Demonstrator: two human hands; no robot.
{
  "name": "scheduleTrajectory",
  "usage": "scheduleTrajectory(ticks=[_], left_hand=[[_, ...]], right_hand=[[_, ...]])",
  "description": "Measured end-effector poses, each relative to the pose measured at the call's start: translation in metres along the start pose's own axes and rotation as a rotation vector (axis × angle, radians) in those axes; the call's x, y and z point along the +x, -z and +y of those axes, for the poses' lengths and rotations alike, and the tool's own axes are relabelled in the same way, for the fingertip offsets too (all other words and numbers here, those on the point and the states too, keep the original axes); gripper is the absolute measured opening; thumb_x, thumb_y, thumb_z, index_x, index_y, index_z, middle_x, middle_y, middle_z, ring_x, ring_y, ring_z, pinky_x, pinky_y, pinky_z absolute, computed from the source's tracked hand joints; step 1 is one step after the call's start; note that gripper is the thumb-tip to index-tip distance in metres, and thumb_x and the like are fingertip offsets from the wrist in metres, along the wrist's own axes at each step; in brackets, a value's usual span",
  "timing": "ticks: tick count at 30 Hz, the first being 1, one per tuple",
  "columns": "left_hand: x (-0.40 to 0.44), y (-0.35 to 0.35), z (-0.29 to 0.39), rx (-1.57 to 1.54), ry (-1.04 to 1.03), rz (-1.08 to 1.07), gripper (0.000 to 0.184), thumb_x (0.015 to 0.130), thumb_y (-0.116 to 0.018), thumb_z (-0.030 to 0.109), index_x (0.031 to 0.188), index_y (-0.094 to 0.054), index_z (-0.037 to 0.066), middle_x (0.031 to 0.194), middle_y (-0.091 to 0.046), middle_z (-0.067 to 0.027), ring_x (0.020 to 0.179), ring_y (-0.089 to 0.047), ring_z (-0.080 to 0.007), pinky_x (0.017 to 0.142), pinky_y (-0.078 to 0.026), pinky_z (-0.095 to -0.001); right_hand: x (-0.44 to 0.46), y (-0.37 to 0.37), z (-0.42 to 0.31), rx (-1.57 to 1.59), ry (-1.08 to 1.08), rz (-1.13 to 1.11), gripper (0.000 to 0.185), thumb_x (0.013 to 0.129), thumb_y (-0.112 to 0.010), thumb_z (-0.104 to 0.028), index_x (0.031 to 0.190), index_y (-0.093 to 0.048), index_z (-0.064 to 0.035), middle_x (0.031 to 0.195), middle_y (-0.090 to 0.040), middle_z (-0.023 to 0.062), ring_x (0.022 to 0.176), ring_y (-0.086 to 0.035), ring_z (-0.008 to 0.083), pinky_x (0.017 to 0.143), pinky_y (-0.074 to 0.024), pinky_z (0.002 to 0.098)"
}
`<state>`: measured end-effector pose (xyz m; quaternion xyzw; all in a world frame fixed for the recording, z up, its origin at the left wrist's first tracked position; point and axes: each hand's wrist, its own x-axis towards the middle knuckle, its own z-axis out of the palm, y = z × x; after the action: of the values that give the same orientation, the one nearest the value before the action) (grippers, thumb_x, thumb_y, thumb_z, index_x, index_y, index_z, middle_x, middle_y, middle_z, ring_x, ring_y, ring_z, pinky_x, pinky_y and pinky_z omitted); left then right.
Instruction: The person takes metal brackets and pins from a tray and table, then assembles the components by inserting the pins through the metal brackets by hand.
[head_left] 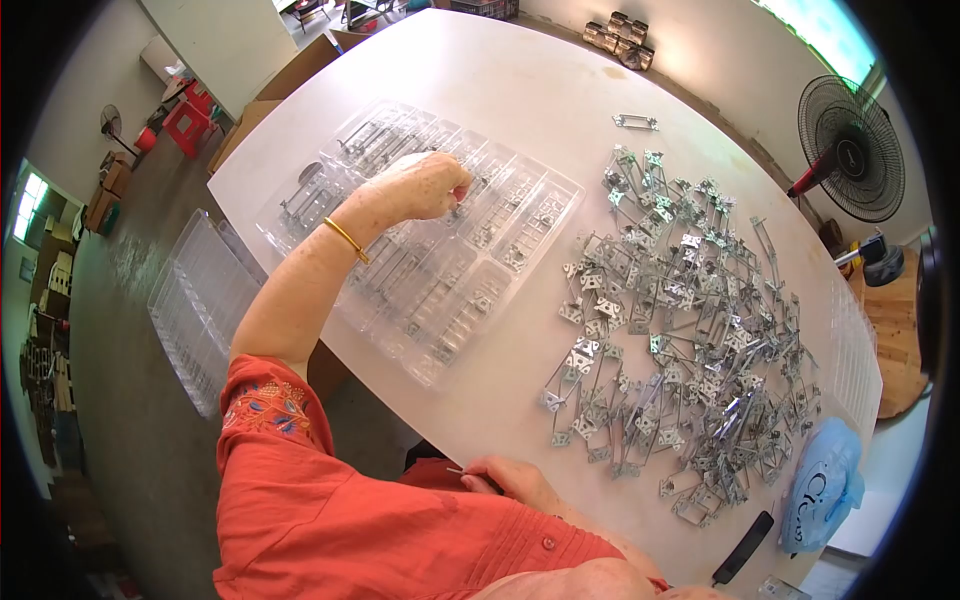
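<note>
Head view: the left hand (425, 185) is over a see-through plastic tray (432, 378), its fingers bent and drawn close together at one compartment; whether they pinch a part cannot be told. The step in hand looks like seating or straightening a small metal part there. Such placing calls for a light fingertip touch that leaves neighbouring parts undisturbed. The right hand (512, 480) is low, near the table edge and the red shirt (400, 530), thumb and finger seemingly closed on a thin piece (455, 470); its other fingers are mostly hidden.

The tray lies on the table (480, 60), divided into many compartments, with long, narrow metal parts in several and smaller pieces in others. Beside it, apart, is a loose, tangled heap of metal brackets (690, 340), with one bracket (635, 122) lying separately beyond it. Another see-through tray (200, 310) shows past the table's left edge, and ridged see-through plastic (852, 350) sits at the right edge. Near the heap stands a knotted blue bag (825, 485), its contents hidden.
</note>
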<state>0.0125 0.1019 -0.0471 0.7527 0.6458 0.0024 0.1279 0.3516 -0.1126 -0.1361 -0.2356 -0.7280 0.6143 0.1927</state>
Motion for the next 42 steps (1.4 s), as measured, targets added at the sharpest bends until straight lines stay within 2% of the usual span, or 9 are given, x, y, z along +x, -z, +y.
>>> scheduleTrajectory(ticks=[21,25,27,28,31,33,34,37,42], left_hand=[[0.002,-0.007,0.003,-0.019,0.017,0.025,0.009,0.086,-0.063,0.009,0.091,-0.066,0.002,0.097,-0.065,-0.0142,0.098,-0.062,-0.0324,0.088,-0.049,-0.0425],[-0.003,-0.009,0.0,-0.008,-0.071,0.101,0.017,0.086,-0.065,0.011,0.101,-0.066,0.002,0.102,-0.066,-0.0158,0.103,-0.063,-0.0332,0.09,-0.048,-0.0428],[-0.01,-0.009,0.008,0.077,-0.002,0.253,0.021,0.087,-0.065,0.012,0.106,-0.066,0.003,0.103,-0.066,-0.0172,0.104,-0.063,-0.0339,0.091,-0.048,-0.0438],[-0.017,-0.006,0.017,0.071,-0.021,0.219,0.021,0.087,-0.065,0.012,0.106,-0.066,0.003,0.103,-0.066,-0.0172,0.104,-0.063,-0.0339,0.091,-0.048,-0.0438],[-0.041,0.012,0.055,0.07,-0.086,0.338,0.018,0.088,-0.067,0.012,0.104,-0.065,0.002,0.1,-0.066,-0.0166,0.094,-0.066,-0.0336,0.086,-0.05,-0.0426],[-0.062,0.017,0.086,0.042,-0.218,0.47,0.015,0.087,-0.069,0.007,0.099,-0.064,0.001,0.092,-0.065,-0.0147,0.08,-0.066,-0.032,0.073,-0.052,-0.0394],[-0.073,0.016,0.102,0.043,-0.23,0.463,0.015,0.087,-0.069,0.007,0.099,-0.064,0.001,0.092,-0.065,-0.0147,0.08,-0.066,-0.032,0.073,-0.052,-0.0394],[-0.104,0.004,0.143,-0.056,-0.404,0.536,0.015,0.081,-0.074,0.001,0.089,-0.062,0.001,0.08,-0.061,-0.0122,0.066,-0.06,-0.0289,0.059,-0.048,-0.0371],[-0.12,-0.023,0.181,-0.204,-0.449,0.513,0.016,0.081,-0.075,0.001,0.085,-0.061,0.002,0.077,-0.059,-0.0107,0.063,-0.057,-0.0276,0.058,-0.046,-0.0375]], right_hand=[[-0.001,0.0,-0.003,-0.021,0.032,0.03,0.011,0.095,-0.067,-0.013,0.103,-0.064,-0.0066,0.084,-0.066,0.0129,0.074,-0.067,0.03,0.065,-0.0533,0.0367],[-0.002,0.0,0.005,-0.024,0.067,0.017,0.011,0.094,-0.067,-0.012,0.103,-0.064,-0.006,0.085,-0.066,0.014,0.074,-0.066,0.0309,0.065,-0.0529,0.0375],[-0.004,-0.002,0.006,-0.006,0.046,0.03,0.011,0.094,-0.067,-0.012,0.103,-0.064,-0.0058,0.085,-0.065,0.0142,0.074,-0.065,0.0309,0.065,-0.0527,0.0375],[-0.004,-0.001,0.005,-0.028,0.063,0.019,0.011,0.094,-0.066,-0.012,0.102,-0.064,-0.0057,0.085,-0.065,0.0139,0.074,-0.065,0.0303,0.065,-0.0526,0.0371],[-0.007,-0.004,0.011,-0.047,0.061,0.016,0.011,0.094,-0.067,-0.013,0.101,-0.062,-0.0058,0.086,-0.064,0.0125,0.074,-0.064,0.0302,0.064,-0.0522,0.0365],[-0.005,-0.007,0.014,-0.073,0.216,0.086,0.011,0.093,-0.067,-0.012,0.1,-0.061,-0.0055,0.085,-0.064,0.0119,0.073,-0.064,0.0314,0.063,-0.0519,0.0378],[-0.005,-0.007,0.014,-0.069,0.213,0.1,0.011,0.093,-0.067,-0.012,0.1,-0.061,-0.0055,0.085,-0.064,0.0119,0.073,-0.064,0.0314,0.063,-0.0519,0.0378],[-0.006,-0.007,0.013,-0.08,0.276,0.123,0.011,0.092,-0.067,-0.011,0.098,-0.06,-0.0051,0.084,-0.063,0.0119,0.072,-0.063,0.0323,0.062,-0.0517,0.0391],[-0.008,-0.005,0.011,-0.094,0.311,0.115,0.009,0.092,-0.066,-0.01,0.093,-0.058,-0.005,0.08,-0.061,0.0131,0.071,-0.063,0.0333,0.06,-0.0511,0.0409]])
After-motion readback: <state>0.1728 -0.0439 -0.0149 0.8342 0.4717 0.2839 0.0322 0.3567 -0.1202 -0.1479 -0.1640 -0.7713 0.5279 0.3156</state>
